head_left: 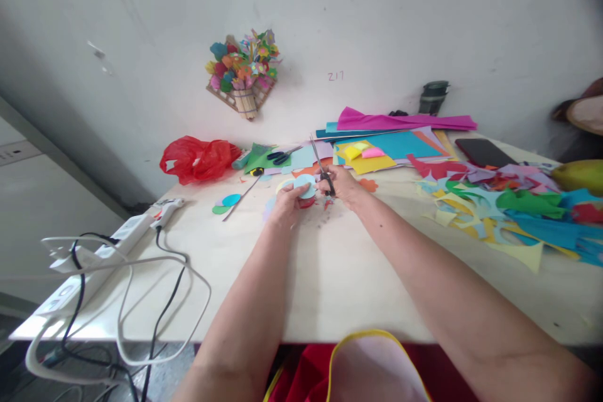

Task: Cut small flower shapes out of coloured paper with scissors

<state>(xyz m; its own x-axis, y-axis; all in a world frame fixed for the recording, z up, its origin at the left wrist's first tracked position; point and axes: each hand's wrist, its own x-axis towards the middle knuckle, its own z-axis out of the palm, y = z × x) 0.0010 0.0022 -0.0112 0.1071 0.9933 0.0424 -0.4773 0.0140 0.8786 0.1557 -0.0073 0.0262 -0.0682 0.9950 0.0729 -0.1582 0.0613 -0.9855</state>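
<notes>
your left hand (287, 202) is closed on a light blue disc (306, 184), flat and round, thumb on top. your right hand (343, 186) grips one pair of scissors (326, 174), black handles, thin metal blades pointing away from you; disc is just left of them. small bits lie on the table (330, 289) under your hands, too tiny to count.

just right of your right hand: one orange flower cut-out (368, 185). left of your left hand: two smooth discs, one blue (231, 200), one green (219, 209), overlapping, beside a thin stick (241, 198). beyond your hands: a second pair of scissors (279, 157), dark handles, and one magenta roll (405, 120) behind flat colored sheets.

far right of your right hand: ragged scraps (504, 207), heaped, too many to count, with one dark phone (485, 152) behind. far left of your left hand: one crinkly red plastic bag (198, 160), nearer you one white power strip (98, 264), looped cables (181, 260) cluttering that side, clear of your left forearm.
</notes>
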